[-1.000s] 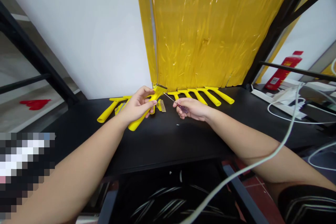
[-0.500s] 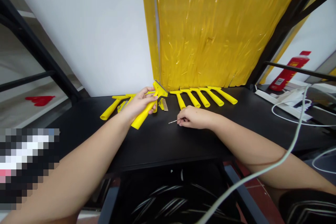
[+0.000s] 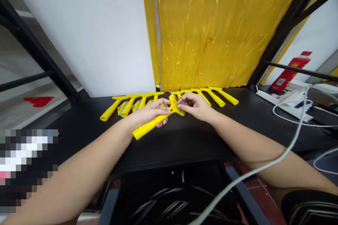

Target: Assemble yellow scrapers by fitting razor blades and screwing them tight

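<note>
Taking the head of the scraper as the centre of my clock, I read from the left. At 9 o'clock, far off on a shelf (image 3: 16, 72), lies a red item (image 3: 39, 101). Closer, also at 9, the left row of yellow handles (image 3: 109, 110) lies on the black surface (image 3: 200, 140), hollow ends towards me, with small metal pieces (image 3: 120, 107) among them; I take the fan as a way to leave every grip reachable. Just inside 9, the left hand (image 3: 148, 114) is wrapped around the yellow scraper (image 3: 150, 126), thumb near the neck, the grip's end pointing to 8. Holding it so near the head probably steadies it against the other hand's push. At 3, touching or almost touching that head, the right hand (image 3: 196, 107) is narrowed to a pinch on a dark reddish tool (image 3: 188, 102); its tip is hidden from me. The head is turned that way, seemingly to offer its face to those fingers. Beyond, at 3, the right row of yellow handles (image 3: 228, 96) repeats the fan, its near end partly covered by the hand. Between 2 and 3 a red bottle (image 3: 292, 72) leans well apart, clear of the work.
</note>
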Demonstrator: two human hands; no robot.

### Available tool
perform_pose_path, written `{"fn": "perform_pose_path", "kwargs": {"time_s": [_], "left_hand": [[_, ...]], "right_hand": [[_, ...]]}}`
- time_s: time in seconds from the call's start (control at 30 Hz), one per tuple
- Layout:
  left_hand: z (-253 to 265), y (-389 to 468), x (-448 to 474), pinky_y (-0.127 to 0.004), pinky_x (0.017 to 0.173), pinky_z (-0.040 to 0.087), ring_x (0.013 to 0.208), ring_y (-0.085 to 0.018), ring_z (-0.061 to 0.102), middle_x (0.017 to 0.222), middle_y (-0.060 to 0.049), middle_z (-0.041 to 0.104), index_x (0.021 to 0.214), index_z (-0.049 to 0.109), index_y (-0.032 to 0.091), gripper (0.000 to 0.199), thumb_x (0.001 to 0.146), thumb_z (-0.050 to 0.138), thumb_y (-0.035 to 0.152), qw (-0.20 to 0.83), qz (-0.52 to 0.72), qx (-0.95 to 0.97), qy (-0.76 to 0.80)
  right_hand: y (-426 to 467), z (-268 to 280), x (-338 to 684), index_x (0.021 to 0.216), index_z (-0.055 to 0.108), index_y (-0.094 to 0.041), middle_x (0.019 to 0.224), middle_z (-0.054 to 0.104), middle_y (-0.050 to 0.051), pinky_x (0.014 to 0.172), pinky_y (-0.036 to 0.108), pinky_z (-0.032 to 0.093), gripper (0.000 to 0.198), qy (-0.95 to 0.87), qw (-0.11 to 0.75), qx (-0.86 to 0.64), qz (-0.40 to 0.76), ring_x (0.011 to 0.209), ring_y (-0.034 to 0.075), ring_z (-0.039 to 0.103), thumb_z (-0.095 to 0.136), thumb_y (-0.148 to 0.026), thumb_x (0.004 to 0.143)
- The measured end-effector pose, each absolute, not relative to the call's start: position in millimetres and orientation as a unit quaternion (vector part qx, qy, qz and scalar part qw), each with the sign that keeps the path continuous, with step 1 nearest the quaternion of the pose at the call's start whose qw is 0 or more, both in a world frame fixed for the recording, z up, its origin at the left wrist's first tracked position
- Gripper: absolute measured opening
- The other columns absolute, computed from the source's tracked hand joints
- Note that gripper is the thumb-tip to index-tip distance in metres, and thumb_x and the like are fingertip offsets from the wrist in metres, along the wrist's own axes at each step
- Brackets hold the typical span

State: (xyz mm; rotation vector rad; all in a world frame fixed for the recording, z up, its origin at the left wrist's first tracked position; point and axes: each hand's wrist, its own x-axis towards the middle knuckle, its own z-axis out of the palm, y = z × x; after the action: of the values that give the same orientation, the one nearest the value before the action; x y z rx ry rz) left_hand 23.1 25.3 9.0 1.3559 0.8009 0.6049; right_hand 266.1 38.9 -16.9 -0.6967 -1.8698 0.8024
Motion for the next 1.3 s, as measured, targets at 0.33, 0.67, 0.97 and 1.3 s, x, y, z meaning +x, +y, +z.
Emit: {"fn": "perform_pose_path", "kwargs": {"time_s": [0.33, 0.67, 0.97, 1.3], "left_hand": [[5, 18, 29, -0.02, 0.045, 0.048, 0.056, -0.013, 0.065, 0.079, 0.004, 0.062, 0.117, 0.048, 0.024, 0.045, 0.088, 0.081, 0.033, 0.641, 0.258, 0.641, 0.335], [4, 16, 29, -0.021, 0.045, 0.053, 0.055, -0.009, 0.064, 0.1, -0.002, 0.069, 0.113, 0.052, 0.022, 0.033, 0.091, 0.076, 0.027, 0.59, 0.251, 0.693, 0.33], [2, 32, 25, -0.02, 0.041, 0.046, 0.054, -0.013, 0.064, 0.078, 0.003, 0.062, 0.114, 0.048, 0.024, 0.039, 0.088, 0.076, 0.018, 0.567, 0.384, 0.598, 0.417], [4, 31, 25, -0.02, 0.041, 0.046, 0.054, -0.013, 0.065, 0.078, 0.004, 0.061, 0.114, 0.05, 0.024, 0.037, 0.089, 0.075, 0.015, 0.553, 0.401, 0.597, 0.42]], "right_hand": [[39, -14, 269, 0.086, 0.07, -0.022, 0.084, 0.058, 0.001, 0.069, 0.032, 0.043, 0.02, -0.786, 0.458, -0.283, 0.303, 0.072, 0.015, 0.049, 0.081, -0.038, 0.089], [45, -22, 265, 0.079, 0.048, -0.023, 0.074, 0.045, -0.007, 0.064, 0.028, 0.038, 0.048, -0.717, 0.424, -0.319, 0.452, 0.067, 0.012, 0.041, 0.091, -0.043, 0.073], [59, -37, 278, 0.092, 0.059, -0.024, 0.093, 0.057, 0.001, 0.075, 0.032, 0.05, 0.017, -0.762, 0.441, -0.345, 0.324, 0.077, 0.016, 0.053, 0.073, -0.02, 0.081], [57, -35, 278, 0.092, 0.067, -0.023, 0.091, 0.065, 0.004, 0.083, 0.037, 0.056, 0.012, -0.763, 0.442, -0.356, 0.31, 0.084, 0.019, 0.062, 0.074, -0.021, 0.083]]}}
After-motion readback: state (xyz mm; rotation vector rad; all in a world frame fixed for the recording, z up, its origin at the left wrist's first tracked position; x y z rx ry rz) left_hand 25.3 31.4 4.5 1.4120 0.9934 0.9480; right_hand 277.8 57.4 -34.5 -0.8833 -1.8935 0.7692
